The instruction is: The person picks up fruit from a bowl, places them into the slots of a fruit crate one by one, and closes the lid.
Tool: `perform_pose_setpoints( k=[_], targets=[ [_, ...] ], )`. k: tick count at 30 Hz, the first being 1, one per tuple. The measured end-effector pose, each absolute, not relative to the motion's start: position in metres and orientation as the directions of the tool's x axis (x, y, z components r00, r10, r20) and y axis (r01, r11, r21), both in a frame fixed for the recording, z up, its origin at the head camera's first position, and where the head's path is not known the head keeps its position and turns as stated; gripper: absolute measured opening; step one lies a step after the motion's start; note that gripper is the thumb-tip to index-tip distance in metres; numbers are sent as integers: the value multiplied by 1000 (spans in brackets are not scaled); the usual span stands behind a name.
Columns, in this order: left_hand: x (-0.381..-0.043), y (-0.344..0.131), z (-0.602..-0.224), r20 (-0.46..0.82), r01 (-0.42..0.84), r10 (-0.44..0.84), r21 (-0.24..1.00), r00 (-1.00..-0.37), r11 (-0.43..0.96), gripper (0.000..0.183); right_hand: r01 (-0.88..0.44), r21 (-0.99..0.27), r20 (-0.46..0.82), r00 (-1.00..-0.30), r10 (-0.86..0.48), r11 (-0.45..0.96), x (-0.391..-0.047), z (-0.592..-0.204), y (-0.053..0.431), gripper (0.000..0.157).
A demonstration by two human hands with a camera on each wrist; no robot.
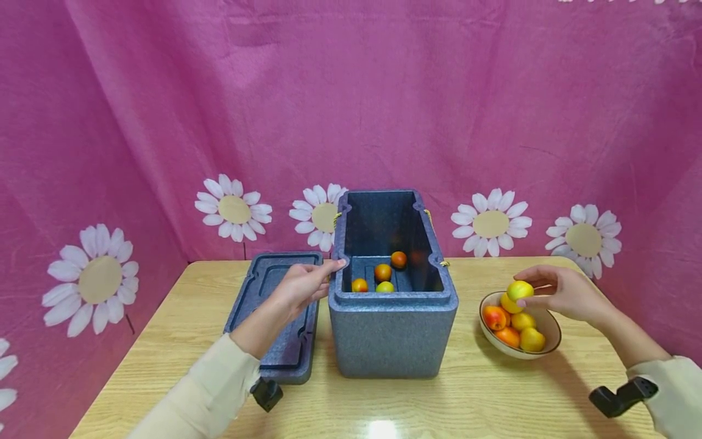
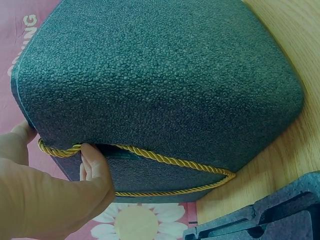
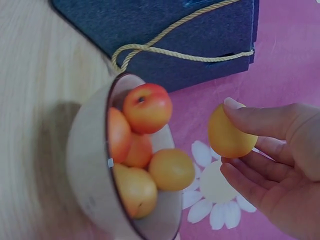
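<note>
Four fruits (image 1: 382,272) occupy the box (image 1: 392,344), several the bowl (image 1: 551,331).

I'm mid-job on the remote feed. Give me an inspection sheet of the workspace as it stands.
Surface: wood-grain table, glare at the near edge.
Job's things: grey box, open, with four fruits visible inside; its lid lies to the left; bowl to the right holds several red, orange and yellow fruits.
Clutter: nothing seen.
Hands: left hand grips the box's left rim; right hand holds a yellow fruit above the bowl.
Cables: nothing seen; the box carries yellow cord.
Surroundings: pink cloth with white flowers, behind and at both sides.
</note>
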State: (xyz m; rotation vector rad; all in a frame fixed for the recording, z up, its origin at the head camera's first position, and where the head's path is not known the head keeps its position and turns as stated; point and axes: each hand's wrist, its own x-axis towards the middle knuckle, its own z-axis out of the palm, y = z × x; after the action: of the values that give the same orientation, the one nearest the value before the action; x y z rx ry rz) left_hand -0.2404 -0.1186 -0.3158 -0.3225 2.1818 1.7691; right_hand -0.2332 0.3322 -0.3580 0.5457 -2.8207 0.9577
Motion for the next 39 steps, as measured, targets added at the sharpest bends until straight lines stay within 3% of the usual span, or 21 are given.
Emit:
perform_pose_setpoints(
  k=[4, 11, 39],
  targets=[
    [-240, -118, -317, -378, -365, 23, 907, -926, 210, 82, -408, -571, 255, -913, -318, 713, -238, -351, 329, 42],
    [-239, -118, -320, -377, -365, 24, 909, -926, 200, 80, -315, -589, 142, -947, -288, 745, -242, -334, 317, 46],
    [-241, -118, -316, -375, -364, 12, 906, -927, 215, 78, -384, -622, 187, -919, -348, 682, -273, -294, 271, 44]
  ],
)
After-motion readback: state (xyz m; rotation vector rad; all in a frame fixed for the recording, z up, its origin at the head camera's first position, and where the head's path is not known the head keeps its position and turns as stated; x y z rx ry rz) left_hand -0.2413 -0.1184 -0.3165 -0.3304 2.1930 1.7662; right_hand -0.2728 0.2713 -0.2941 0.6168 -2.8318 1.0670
